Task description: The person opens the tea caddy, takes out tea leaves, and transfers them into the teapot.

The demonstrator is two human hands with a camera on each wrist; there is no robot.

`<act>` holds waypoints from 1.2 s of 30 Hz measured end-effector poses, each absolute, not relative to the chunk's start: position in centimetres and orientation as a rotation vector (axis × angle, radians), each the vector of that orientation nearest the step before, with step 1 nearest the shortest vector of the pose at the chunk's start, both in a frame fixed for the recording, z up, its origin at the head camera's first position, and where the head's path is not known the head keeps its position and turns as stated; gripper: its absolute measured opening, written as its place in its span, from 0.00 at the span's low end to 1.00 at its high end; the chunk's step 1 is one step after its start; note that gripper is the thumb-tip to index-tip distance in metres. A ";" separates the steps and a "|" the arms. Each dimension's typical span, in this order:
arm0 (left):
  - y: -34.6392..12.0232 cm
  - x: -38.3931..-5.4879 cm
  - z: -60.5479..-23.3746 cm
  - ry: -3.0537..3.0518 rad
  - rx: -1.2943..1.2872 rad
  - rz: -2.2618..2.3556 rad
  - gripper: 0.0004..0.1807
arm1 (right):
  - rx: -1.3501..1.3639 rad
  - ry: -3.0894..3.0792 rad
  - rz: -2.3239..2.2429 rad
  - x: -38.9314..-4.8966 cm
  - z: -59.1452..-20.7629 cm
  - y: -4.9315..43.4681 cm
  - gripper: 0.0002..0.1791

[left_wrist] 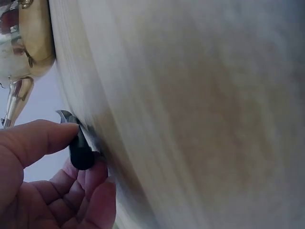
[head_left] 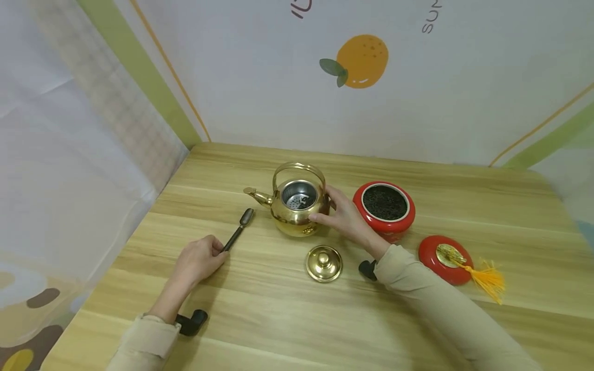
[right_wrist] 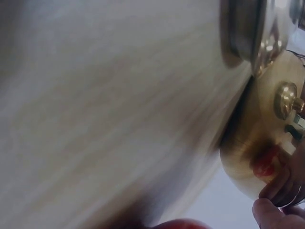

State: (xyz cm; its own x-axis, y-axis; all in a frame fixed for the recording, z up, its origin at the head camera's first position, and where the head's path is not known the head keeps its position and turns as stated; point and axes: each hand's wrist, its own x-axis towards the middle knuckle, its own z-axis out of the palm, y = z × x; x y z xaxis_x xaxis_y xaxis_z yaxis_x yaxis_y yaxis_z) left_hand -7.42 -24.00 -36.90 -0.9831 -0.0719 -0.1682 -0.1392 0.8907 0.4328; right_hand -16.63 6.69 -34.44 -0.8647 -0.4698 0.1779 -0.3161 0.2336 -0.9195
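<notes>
Left of the teapot, the left grip pinches with bent fingers. The right grip touches the teapot's right side — thumb extended.

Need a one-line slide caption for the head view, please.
Left hand holds a black-handled scoop while the right hand holds the side of a lidless gold teapot beside a red jar.
</notes>
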 end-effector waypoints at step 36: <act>-24.8 -6.9 -37.9 2.844 -0.279 0.823 0.17 | -0.770 2.397 -1.685 -18.2 -37.6 6.5 0.37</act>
State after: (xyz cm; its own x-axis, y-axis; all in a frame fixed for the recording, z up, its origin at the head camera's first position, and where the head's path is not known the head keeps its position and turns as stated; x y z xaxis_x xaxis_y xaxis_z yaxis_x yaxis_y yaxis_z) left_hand -6.91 -24.83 -37.91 -0.9686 -0.1317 -0.2110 -0.2240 0.8304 0.5102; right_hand -18.17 6.46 -37.59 -0.8650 -0.4631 0.1931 -0.3387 0.2549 -0.9057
